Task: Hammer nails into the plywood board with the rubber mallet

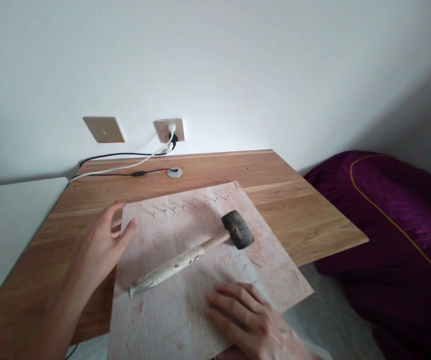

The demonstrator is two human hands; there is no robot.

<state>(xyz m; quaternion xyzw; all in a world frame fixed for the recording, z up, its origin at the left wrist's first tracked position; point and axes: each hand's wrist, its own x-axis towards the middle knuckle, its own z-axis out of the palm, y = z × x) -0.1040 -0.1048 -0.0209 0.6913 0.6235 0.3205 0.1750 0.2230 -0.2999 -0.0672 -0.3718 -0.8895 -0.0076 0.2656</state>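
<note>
Board point(159, 320): at six o'clock in view, overlapping the desk point(305, 215); step in hand, apparently steadying.
Right hand point(255, 320): at the board's five o'clock, fingers laid on top; cannot tell whether gripping the near edge.
Left hand point(103, 240): at ten, held open about the corner, thumb apart from fingers.
Mallet point(195, 254): unheld, head toward two, handle toward eight; for the next move, probably calling for a level hold against sliding.
Nails point(175, 209): standing along the twelve o'clock edge.

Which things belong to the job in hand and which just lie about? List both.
Job:
board, under the right hand
mallet, on the board
small fasteners near the board's far edge

Lying about:
cables at the wall socket
purple fabric
</note>
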